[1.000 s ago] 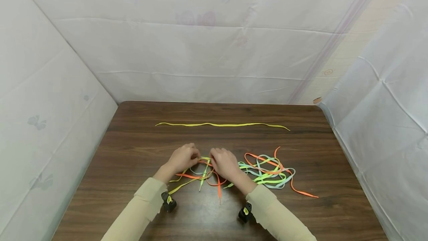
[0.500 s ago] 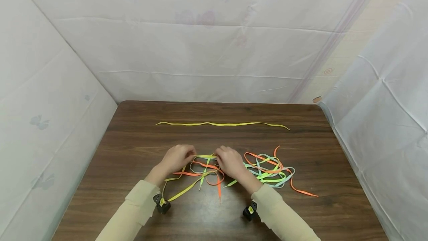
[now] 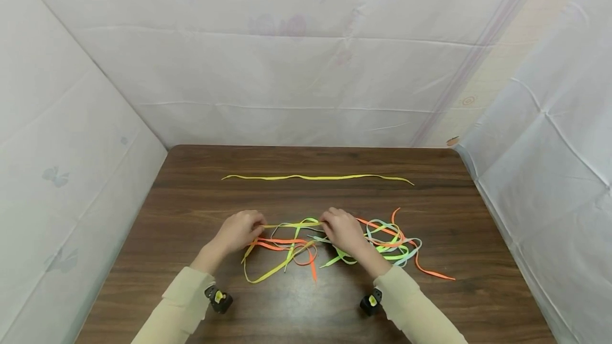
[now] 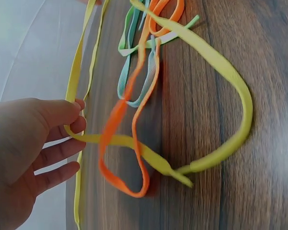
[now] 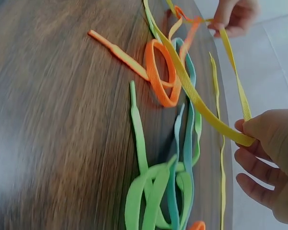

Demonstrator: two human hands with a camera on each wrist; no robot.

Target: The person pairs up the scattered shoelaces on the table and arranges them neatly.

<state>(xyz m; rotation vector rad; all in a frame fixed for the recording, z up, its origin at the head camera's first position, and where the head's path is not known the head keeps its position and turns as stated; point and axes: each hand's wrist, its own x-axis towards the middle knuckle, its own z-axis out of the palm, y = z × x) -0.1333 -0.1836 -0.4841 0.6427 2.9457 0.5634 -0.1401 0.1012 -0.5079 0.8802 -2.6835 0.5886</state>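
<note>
A yellow shoelace is stretched between the two hands above the table. My left hand pinches it between thumb and index finger, and in the left wrist view the lace bends down past the left hand. My right hand pinches the same lace farther right; the right wrist view shows it looping over the fingertips of the right hand. Loose yellow ends hang to the table. An orange shoelace crosses the yellow one near the left hand. Green and pale blue laces lie beneath and beside the right hand.
Another yellow shoelace lies nearly straight across the far part of the brown wooden table. A tangle of orange, green and pale blue laces sits right of the right hand. White sheets hang around the table.
Both hands have moved apart, left hand leftward and right hand rightward, drawing a longer stretch of yellow lace between them. The straight yellow lace at the back has not moved.
</note>
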